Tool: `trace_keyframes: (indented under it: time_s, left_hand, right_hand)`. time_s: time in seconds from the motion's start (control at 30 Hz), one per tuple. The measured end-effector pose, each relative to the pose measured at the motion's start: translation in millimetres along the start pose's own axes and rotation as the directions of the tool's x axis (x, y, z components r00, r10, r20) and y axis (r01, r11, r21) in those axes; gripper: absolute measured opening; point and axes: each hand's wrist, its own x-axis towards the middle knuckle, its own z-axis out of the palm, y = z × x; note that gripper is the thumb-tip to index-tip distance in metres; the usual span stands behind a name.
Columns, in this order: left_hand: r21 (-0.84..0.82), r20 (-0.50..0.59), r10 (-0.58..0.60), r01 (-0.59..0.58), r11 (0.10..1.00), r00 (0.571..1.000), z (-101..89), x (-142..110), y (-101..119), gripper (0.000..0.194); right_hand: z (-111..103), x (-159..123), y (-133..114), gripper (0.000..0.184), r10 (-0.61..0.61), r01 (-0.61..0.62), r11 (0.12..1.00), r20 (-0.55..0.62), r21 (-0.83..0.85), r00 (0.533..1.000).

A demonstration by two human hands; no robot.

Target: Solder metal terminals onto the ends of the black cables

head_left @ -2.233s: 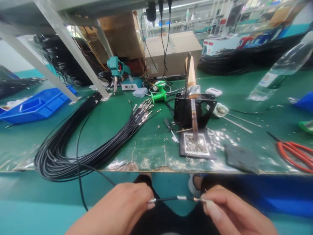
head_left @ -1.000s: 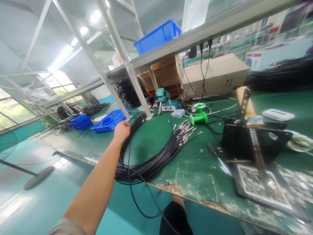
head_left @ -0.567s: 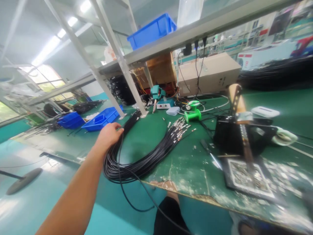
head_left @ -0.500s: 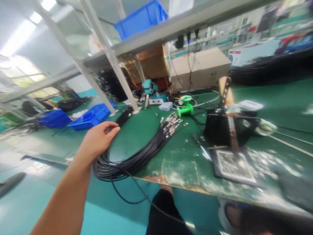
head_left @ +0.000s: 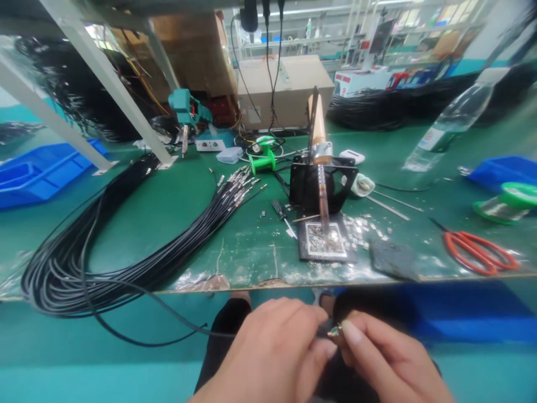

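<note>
Above my lap, my left hand (head_left: 274, 347) is closed round a black cable (head_left: 218, 334) that runs in from the left. Just right of it, my right hand (head_left: 388, 355) pinches a small metallic piece (head_left: 335, 332) between thumb and forefinger. Coppery and greenish bits show at that piece, like a connector or bare wire ends; its exact kind is too small to tell. On the bench, a thick bundle of black cables (head_left: 168, 252) curves round to the left, its metal-tipped ends pointing toward the middle.
A soldering iron (head_left: 321, 184) leans tip down over a small framed tray (head_left: 312, 252), beside scattered metal pieces. Orange-handled scissors (head_left: 478, 254), a plastic bottle (head_left: 451, 126) and a solder spool (head_left: 509, 202) stand to the right. A screwdriver (head_left: 283, 215) and a green spool (head_left: 263, 162) lie centrally.
My left hand has moved from the cable bundle down to my lap. My right hand has come into view with the small metallic piece. The view has turned right and levelled.
</note>
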Motion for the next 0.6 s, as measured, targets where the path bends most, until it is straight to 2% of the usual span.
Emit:
trace_keyframes:
  time_s: [0.13,0.3,0.6]
  left_hand:
    - [-0.067,0.058,-0.085,0.089,0.994,0.995,2.0,-1.6,0.4,0.008]
    - [-0.115,0.069,-0.108,0.115,0.987,0.992,1.7,-1.7,0.7,0.012]
    - [-0.131,0.044,-0.096,0.101,0.986,0.994,6.7,-2.9,-2.4,0.011]
  right_hand:
    - [4.3,-1.7,-4.7,0.05,0.081,-0.079,0.994,-0.023,0.077,0.996]
    - [7.8,0.6,-7.7,0.051,0.137,-0.132,0.98,-0.024,0.146,0.99]
    - [7.5,0.9,-8.6,0.051,0.112,-0.109,0.987,-0.017,0.117,0.994]
